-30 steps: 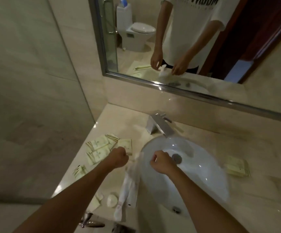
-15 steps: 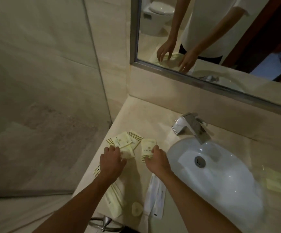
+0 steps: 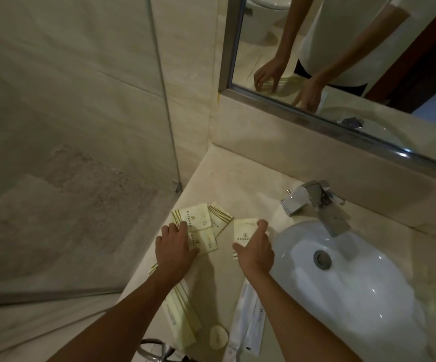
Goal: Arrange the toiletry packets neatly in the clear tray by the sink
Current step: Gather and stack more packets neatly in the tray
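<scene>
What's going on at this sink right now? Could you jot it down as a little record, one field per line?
Place: bathroom counter left of the white sink
Left hand: fingers flat on a fan of cream packets
Right hand: open, fingers resting on a single packet
Other items: long cream packet, white sachet, small round piece near the front edge
Faucet: chrome, no water visible
Clear tray: cannot make one out
Mirror: reflects both hands

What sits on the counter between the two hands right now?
Bare countertop lies between the left hand and right hand, seen in the head view.
</scene>
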